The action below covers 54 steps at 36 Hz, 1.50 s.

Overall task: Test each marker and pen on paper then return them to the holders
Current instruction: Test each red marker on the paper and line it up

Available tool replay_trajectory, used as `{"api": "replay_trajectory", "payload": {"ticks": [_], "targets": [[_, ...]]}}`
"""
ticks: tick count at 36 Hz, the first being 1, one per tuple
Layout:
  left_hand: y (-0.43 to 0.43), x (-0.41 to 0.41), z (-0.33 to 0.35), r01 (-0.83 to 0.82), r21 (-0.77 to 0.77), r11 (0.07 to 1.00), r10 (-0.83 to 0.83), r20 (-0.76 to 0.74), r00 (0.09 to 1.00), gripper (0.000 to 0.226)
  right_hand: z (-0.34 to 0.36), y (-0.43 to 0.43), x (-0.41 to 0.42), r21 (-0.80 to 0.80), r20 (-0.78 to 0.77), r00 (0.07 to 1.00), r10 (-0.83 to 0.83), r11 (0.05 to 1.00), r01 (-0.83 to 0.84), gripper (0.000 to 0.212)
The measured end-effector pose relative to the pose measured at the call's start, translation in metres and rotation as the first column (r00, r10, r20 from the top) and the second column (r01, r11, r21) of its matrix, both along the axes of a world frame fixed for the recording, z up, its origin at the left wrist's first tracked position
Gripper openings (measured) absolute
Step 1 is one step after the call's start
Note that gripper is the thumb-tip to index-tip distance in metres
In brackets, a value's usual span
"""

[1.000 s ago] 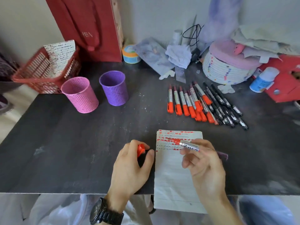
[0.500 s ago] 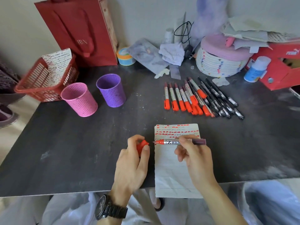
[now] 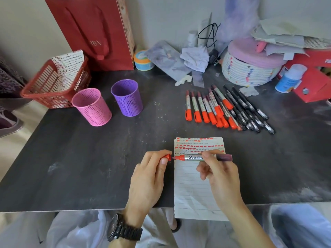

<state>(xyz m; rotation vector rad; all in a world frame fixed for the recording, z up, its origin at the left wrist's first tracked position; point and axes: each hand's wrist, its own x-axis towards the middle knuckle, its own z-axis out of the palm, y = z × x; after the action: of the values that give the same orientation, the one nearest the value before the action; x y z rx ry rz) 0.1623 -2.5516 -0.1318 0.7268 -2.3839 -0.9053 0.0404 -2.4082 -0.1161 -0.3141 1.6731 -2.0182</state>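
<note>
My right hand point(image 3: 219, 173) grips a red marker point(image 3: 195, 157) level above the lined paper point(image 3: 195, 190), its bare tip pointing left. My left hand point(image 3: 149, 178) pinches the marker's red cap point(image 3: 167, 157) just off that tip; cap and tip are nearly touching. Rows of red test marks fill the paper's top. A row of red-capped markers point(image 3: 206, 108) and black pens point(image 3: 250, 113) lies on the dark table behind the paper. The pink holder point(image 3: 91, 107) and the purple holder point(image 3: 127, 98) stand at the left, both showing nothing inside.
A red basket point(image 3: 53, 86) with marked paper sits at the table's left edge, a red bag point(image 3: 96, 33) behind it. Along the back lie a tape roll point(image 3: 143, 61), cloths, a woven basket point(image 3: 249, 70), a white bottle point(image 3: 290, 77) and a red box point(image 3: 315, 74).
My right hand lifted the marker off the paper and turned it level, tip to the left. My left hand brought the cap up to the tip.
</note>
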Motion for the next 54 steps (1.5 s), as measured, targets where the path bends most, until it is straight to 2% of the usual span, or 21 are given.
{"api": "replay_trajectory", "payload": {"ticks": [5,10,14,17,22,25,27,29,31,33,36,38,41,47,54], "targets": [[0.0,0.0,0.001,0.037,-0.052,0.998,-0.038,-0.004,0.999,0.027,0.002,0.001,0.002,0.03,-0.054,0.998,0.015,0.999,-0.013,0.031],[0.001,0.003,0.002,0.095,-0.051,0.994,-0.094,0.023,0.995,0.033,0.008,0.001,0.008,0.107,-0.136,0.984,0.113,0.989,-0.098,0.011],[0.001,0.008,0.013,0.161,-0.074,0.984,-0.166,-0.069,0.984,0.026,0.021,0.005,0.004,0.097,-0.087,0.977,0.194,0.978,-0.186,0.017],[0.002,0.014,0.029,0.185,-0.103,0.977,-0.196,-0.112,0.974,0.025,0.033,0.013,0.0,0.129,-0.123,0.959,0.257,0.962,-0.241,0.027],[0.007,0.032,0.05,0.267,-0.138,0.954,-0.284,-0.117,0.952,0.023,0.052,0.04,-0.002,0.317,-0.22,0.837,0.501,0.848,-0.425,0.034],[0.016,0.04,0.056,0.311,-0.066,0.948,-0.317,-0.119,0.941,0.022,0.05,0.056,0.01,0.403,-0.223,0.794,0.566,0.795,-0.453,0.041],[0.024,0.041,0.06,0.313,0.146,0.939,-0.28,-0.207,0.937,0.022,0.045,0.062,0.028,0.399,-0.202,0.807,0.555,0.799,-0.45,0.043],[0.028,0.039,0.066,0.352,0.433,0.83,-0.203,-0.352,0.914,0.032,0.039,0.067,0.048,0.299,-0.097,0.867,0.488,0.845,-0.442,0.047],[0.028,0.035,0.07,0.376,0.593,0.712,-0.09,-0.454,0.887,0.039,0.034,0.069,0.066,0.225,0.02,0.898,0.44,0.873,-0.433,0.046],[0.028,0.03,0.076,0.381,0.733,0.564,0.053,-0.492,0.869,0.045,0.031,0.069,0.082,0.146,0.156,0.903,0.401,0.895,-0.422,0.04],[0.031,0.024,0.081,0.479,0.823,0.305,0.199,-0.547,0.813,0.031,0.029,0.068,0.1,0.088,0.292,0.891,0.349,0.918,-0.388,0.035],[0.039,0.02,0.085,0.515,0.834,0.197,0.23,-0.55,0.803,0.033,0.028,0.067,0.108,0.103,0.302,0.898,0.319,0.926,-0.363,0.036],[0.053,0.012,0.088,0.494,0.857,0.148,0.297,-0.515,0.804,0.042,0.03,0.066,0.116,0.113,0.312,0.914,0.257,0.946,-0.305,0.036],[0.065,0.008,0.086,0.494,0.867,0.065,0.424,-0.472,0.773,0.044,0.034,0.067,0.123,0.174,0.265,0.953,0.15,0.964,-0.2,0.033],[0.069,0.012,0.087,0.517,0.855,0.048,0.446,-0.481,0.754,0.041,0.046,0.068,0.123,0.114,0.413,0.899,0.145,0.971,-0.209,0.033]]}}
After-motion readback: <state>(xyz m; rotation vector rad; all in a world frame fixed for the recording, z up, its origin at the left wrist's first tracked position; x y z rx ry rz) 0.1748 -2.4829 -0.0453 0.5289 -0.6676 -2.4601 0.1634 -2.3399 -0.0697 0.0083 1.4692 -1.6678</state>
